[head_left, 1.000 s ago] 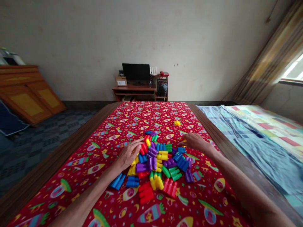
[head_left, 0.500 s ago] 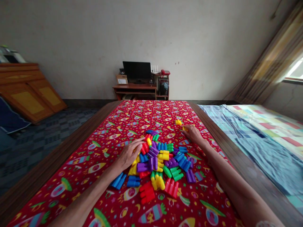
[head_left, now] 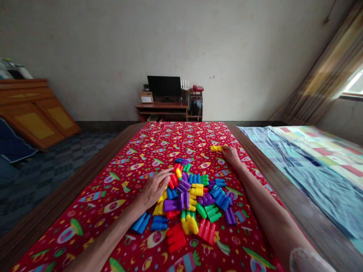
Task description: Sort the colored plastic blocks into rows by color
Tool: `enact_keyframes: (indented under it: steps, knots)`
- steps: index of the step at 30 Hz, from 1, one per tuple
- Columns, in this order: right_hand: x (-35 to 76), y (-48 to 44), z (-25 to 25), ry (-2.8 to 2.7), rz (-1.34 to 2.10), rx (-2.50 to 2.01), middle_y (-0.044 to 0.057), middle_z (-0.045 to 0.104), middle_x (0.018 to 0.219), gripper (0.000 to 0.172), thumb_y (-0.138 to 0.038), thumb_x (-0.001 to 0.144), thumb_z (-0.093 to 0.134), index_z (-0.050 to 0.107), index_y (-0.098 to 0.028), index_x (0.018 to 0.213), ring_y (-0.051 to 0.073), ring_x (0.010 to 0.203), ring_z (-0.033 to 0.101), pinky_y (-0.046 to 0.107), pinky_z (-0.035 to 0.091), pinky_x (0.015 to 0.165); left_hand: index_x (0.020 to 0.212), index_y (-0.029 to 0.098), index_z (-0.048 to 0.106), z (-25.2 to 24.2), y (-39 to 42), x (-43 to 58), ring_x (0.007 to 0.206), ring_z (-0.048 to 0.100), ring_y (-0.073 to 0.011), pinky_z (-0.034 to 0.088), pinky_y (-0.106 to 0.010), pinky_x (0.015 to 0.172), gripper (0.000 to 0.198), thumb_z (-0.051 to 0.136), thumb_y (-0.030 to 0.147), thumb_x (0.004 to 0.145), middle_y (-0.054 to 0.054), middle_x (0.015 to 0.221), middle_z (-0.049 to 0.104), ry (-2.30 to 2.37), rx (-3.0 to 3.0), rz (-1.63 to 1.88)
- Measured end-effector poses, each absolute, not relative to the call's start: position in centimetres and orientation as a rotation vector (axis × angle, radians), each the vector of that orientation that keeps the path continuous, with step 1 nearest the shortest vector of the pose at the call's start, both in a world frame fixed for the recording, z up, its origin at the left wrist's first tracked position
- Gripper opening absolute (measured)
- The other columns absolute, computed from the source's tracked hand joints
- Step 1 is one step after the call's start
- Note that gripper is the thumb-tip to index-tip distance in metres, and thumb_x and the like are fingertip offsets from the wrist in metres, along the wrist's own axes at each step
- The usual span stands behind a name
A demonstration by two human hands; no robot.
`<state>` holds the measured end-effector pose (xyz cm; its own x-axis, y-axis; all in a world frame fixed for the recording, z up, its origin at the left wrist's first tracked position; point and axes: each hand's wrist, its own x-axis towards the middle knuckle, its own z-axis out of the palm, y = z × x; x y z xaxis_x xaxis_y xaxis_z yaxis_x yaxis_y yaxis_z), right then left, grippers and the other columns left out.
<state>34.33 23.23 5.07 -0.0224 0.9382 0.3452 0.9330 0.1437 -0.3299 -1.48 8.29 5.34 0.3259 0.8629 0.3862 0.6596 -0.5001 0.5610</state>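
Note:
A heap of plastic building blocks [head_left: 193, 196] in red, blue, yellow, green and purple lies on a table under a red patterned cloth [head_left: 119, 177]. My left hand [head_left: 154, 187] rests flat on the heap's left edge, fingers spread over a yellow and a red block. My right hand [head_left: 231, 154] is stretched far forward to the right of the heap. Its fingertips are at a yellow block [head_left: 215, 148] that lies apart from the heap; whether they grip it or only touch it I cannot make out.
The table's wooden edges [head_left: 85, 170] show on both sides of the cloth. A bed with a checked cover [head_left: 312, 162] stands close on the right. A low desk with a monitor [head_left: 164, 88] is against the far wall, a wooden cabinet [head_left: 36, 113] at the left.
My right hand has moved from the heap's right edge forward to the lone yellow block, carrying a yellow piece on the way. My left hand has stayed on the heap.

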Motion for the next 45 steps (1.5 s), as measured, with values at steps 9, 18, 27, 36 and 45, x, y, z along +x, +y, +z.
enact_keyframes:
  steps: [9, 18, 27, 36, 45]
  knots:
    - [34.7, 22.7, 5.2, -1.956, 0.057, -1.712, 0.004, 0.069, 0.069, 0.026, -0.023, 0.078, 0.051, 0.073, -0.012, 0.087, 0.015, 0.062, 0.057, 0.022, 0.040, 0.060, 0.104, 0.017, 0.069, 5.8, 8.1, -1.2, 0.116, 0.061, -0.0242, 0.046, -0.038, 0.104, 0.044, 0.034, 0.042, 0.095, -0.011, 0.127, 0.064, 1.376, 2.286, 0.940]
    - [34.1, 22.9, 5.1, -1.960, 0.054, -1.728, 0.007, 0.069, 0.070, 0.021, -0.020, 0.078, 0.052, 0.071, -0.011, 0.078, 0.014, 0.063, 0.057, 0.022, 0.035, 0.057, 0.104, 0.017, 0.069, 5.4, 8.3, -1.4, 0.119, 0.059, -0.0236, 0.046, -0.037, 0.104, 0.043, 0.034, 0.042, 0.096, -0.011, 0.128, 0.063, 1.376, 2.292, 0.936]
    - [31.7, 21.0, 9.1, -1.998, 0.075, -1.577, 0.012, 0.074, 0.089, 0.030, -0.027, 0.090, 0.050, 0.074, -0.012, 0.101, 0.022, 0.082, 0.067, 0.027, 0.045, 0.072, 0.107, 0.018, 0.069, 5.8, 8.1, -1.2, 0.117, 0.060, -0.0237, 0.047, -0.037, 0.102, 0.044, 0.034, 0.042, 0.095, -0.010, 0.125, 0.065, 1.379, 2.290, 0.927]
    - [19.4, 13.0, 9.4, -2.534, 0.570, -0.379, 0.011, 0.071, 0.109, 0.034, -0.012, 0.086, 0.053, 0.066, -0.016, 0.117, 0.019, 0.100, 0.064, 0.029, 0.048, 0.087, 0.108, 0.016, 0.068, 5.4, 8.3, -1.2, 0.115, 0.062, -0.0240, 0.048, -0.038, 0.101, 0.043, 0.035, 0.040, 0.095, -0.011, 0.123, 0.066, 1.385, 2.263, 0.962]
    - [20.9, 14.8, 8.9, -2.090, 0.557, -0.990, 0.003, 0.074, 0.079, 0.018, -0.016, 0.081, 0.062, 0.074, -0.017, 0.095, 0.014, 0.064, 0.065, 0.022, 0.047, 0.062, 0.110, 0.017, 0.067, 6.0, 7.8, -0.9, 0.121, 0.057, -0.0223, 0.044, -0.037, 0.105, 0.043, 0.034, 0.040, 0.096, -0.010, 0.126, 0.065, 1.389, 2.288, 0.994]
